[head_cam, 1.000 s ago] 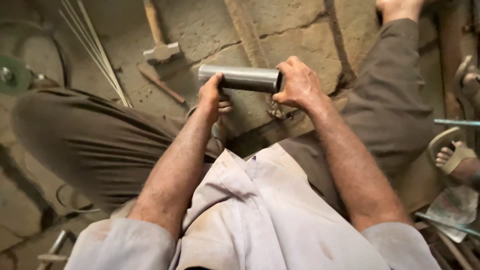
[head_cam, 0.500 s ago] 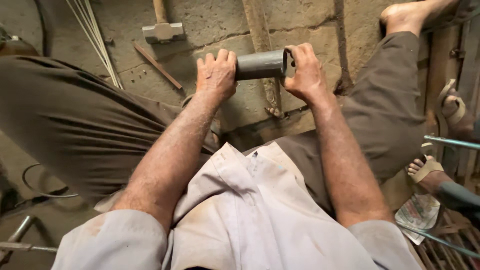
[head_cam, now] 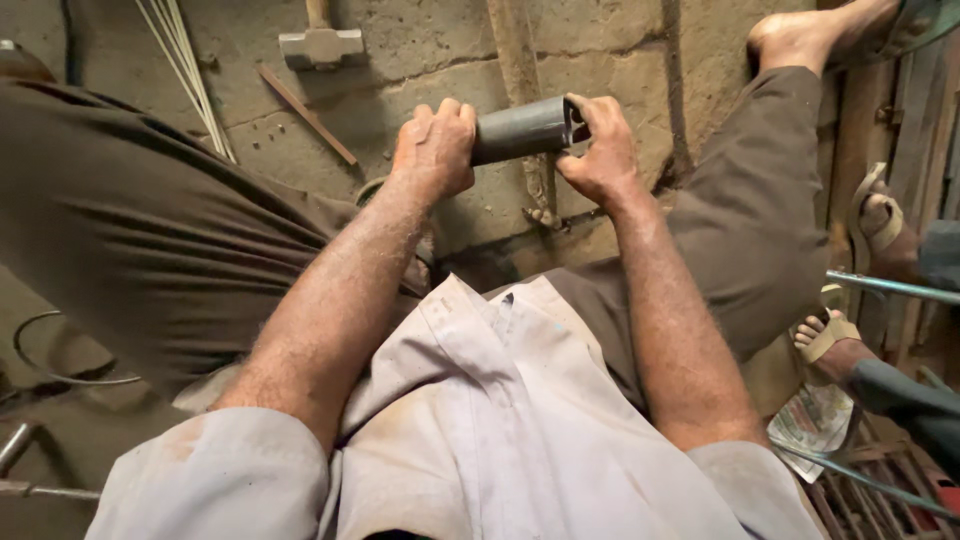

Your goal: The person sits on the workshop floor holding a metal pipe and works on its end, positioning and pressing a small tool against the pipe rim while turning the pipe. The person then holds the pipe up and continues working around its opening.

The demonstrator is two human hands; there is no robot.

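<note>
Both hands clamped on a pipe (head_cam: 522, 128) at 12 o'clock.
Left hand (head_cam: 435, 150) wraps its end, right hand (head_cam: 600, 150) pinches the open rim; that edge could cut fingers, or the pipe drop toward the hammer (head_cam: 320, 42).

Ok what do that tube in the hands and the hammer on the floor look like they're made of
The tube looks like bare metal, probably steel: dull grey with a faint sheen, thin wall at the open end. The hammer head seems grey, matte metal; its handle looks wooden, pale brown.

Rough, cracked concrete floor (head_cam: 420, 50)
</note>
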